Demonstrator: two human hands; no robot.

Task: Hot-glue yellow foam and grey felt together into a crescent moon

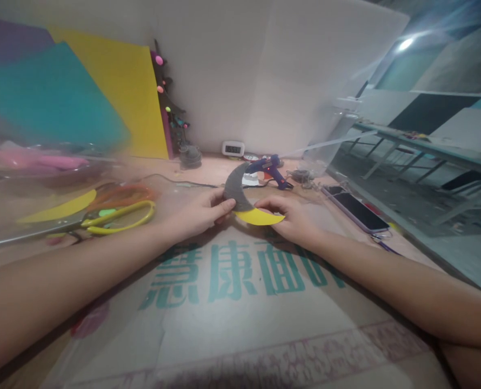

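Craft workshop, one bench of several. Landmark: blue hot-glue gun (269, 168) at the bench's back. Left of it: large yellow craft sheet (139, 97) and teal craft sheet (49, 102) leaning on the wall, yellow-handled scissors (119, 216). In front of it: grey-and-yellow crescent cut-out (237, 192) over a printed cardboard table cover (232, 302). Far right of it: long grey workbenches (419, 143).

Left hand (206, 212) and right hand (291, 216) pinch a grey-and-yellow crescent (246, 202) above printed cardboard (240, 302)

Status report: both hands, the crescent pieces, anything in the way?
Left hand grips grey crescent. Right hand grips yellow crescent, pieces overlapping. Glue gun behind, apart.
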